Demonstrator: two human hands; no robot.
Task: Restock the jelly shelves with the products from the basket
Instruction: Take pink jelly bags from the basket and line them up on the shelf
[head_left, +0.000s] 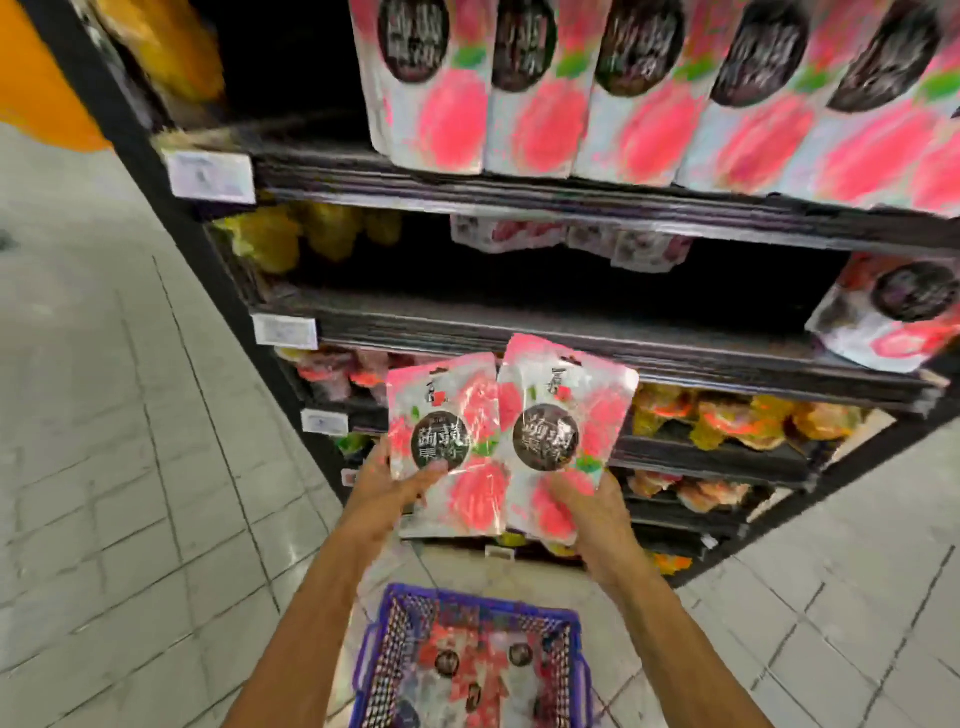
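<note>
Basket (374, 644) lies low between the forearms. Left hand (382, 488) grips the left pouch (452, 441), right hand (597, 512) the right pouch (569, 410), fingers clamped on their lower ends. Both pouches stand upright just below the gappy middle shelf (519, 325) ahead.

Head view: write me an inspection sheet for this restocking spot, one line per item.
Surface: middle shelf, dark inside, one pink pouch at its right end.
Job's things: left pouch and right pouch, pink, held up side by side; blue basket below holds more.
Clutter: nothing seen.
Hands: left hand grips the left pouch, right hand the right pouch.
Cables: nothing seen.
Surroundings: top-shelf pouches, price tags, tiled floor.
</note>
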